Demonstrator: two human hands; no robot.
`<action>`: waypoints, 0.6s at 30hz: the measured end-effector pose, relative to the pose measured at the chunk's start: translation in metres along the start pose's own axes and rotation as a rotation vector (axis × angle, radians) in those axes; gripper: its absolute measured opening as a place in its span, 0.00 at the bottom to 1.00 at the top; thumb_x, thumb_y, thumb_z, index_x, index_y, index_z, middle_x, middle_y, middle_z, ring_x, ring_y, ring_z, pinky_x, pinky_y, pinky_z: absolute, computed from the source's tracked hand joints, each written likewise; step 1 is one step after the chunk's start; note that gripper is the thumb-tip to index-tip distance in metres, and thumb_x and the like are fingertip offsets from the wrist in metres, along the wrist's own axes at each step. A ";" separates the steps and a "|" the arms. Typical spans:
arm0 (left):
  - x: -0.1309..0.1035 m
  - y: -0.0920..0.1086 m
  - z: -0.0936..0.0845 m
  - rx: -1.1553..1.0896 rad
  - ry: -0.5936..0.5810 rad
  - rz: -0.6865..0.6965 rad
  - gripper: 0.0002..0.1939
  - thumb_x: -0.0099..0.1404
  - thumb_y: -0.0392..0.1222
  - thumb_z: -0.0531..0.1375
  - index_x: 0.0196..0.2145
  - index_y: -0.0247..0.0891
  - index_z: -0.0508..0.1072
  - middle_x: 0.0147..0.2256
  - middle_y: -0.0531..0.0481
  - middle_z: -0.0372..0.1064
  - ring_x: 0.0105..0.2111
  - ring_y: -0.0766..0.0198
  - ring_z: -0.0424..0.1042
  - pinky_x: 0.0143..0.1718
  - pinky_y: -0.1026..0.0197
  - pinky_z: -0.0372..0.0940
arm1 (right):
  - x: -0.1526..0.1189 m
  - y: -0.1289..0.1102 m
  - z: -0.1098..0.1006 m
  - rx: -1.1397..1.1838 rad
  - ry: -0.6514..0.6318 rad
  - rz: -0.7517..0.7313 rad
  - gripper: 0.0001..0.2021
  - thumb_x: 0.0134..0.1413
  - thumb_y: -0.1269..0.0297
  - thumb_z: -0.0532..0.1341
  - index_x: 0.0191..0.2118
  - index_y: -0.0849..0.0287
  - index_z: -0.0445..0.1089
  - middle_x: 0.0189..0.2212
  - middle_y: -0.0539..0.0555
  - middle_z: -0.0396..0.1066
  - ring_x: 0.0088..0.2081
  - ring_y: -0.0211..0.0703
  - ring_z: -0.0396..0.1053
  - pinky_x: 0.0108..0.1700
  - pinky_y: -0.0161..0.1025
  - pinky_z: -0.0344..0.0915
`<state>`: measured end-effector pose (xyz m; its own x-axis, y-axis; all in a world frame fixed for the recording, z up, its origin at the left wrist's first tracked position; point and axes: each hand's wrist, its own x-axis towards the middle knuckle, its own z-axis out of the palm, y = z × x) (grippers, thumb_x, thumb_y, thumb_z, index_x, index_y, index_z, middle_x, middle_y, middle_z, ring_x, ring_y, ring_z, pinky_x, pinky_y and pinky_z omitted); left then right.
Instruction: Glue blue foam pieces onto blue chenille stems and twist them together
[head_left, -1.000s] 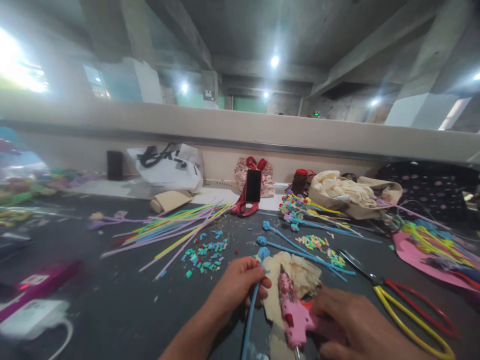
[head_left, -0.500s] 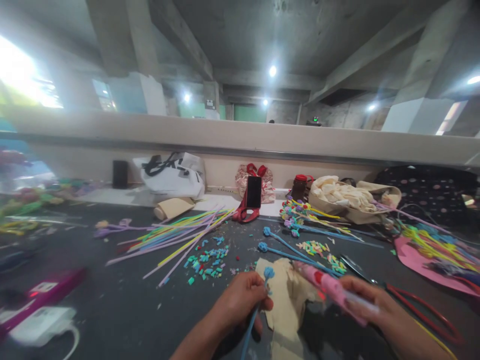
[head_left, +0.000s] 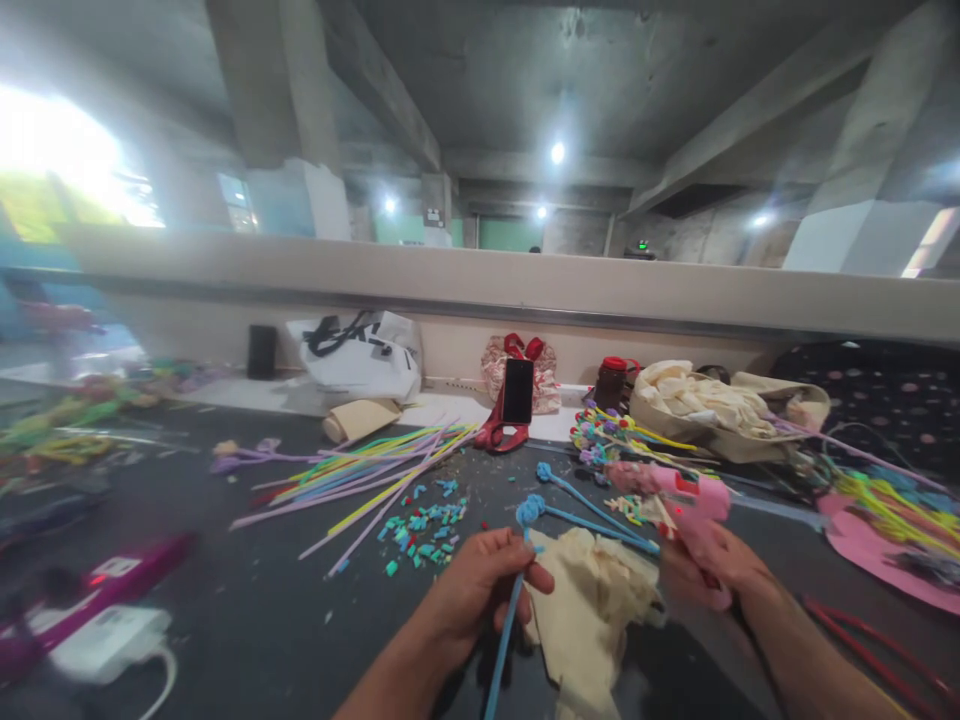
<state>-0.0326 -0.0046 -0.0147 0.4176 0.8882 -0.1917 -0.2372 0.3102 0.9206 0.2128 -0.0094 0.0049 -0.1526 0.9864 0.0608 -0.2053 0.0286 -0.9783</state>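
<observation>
My left hand pinches a blue pipe cleaner stem below its knotted blue tip, which points up. Gripped in my right hand is a pink hot glue gun, its nozzle toward the left and apart from the stem. Torn cardboard lies on the dark table beneath and between both hands. Just beyond, two blue stems with balled tips lie on the table. Small cut blue and green pieces are scattered left of them, and pale cut pieces sit partly behind the glue gun.
Long coloured pipe cleaners lie at the left middle. A phone leans on a patterned bag at the back. Red-handled scissors lie right of my right hand. A purple power strip with a white charger stands front left.
The glue gun has moved up and away from the cardboard, turning more level. My left hand has raised the blue stem slightly. The view has shifted a little.
</observation>
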 end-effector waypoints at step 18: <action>-0.003 0.010 -0.001 -0.498 0.106 -0.150 0.07 0.53 0.36 0.56 0.22 0.29 0.68 0.15 0.50 0.68 0.09 0.74 0.61 0.08 0.75 0.53 | -0.005 0.008 0.023 -0.584 -0.214 -0.031 0.17 0.46 0.52 0.55 0.34 0.59 0.71 0.24 0.53 0.69 0.26 0.42 0.65 0.27 0.34 0.63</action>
<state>-0.0371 -0.0036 -0.0048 0.3940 0.8433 -0.3655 -0.5804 0.5366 0.6125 0.1898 -0.0178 0.0013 -0.3577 0.9312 0.0703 0.3404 0.2002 -0.9187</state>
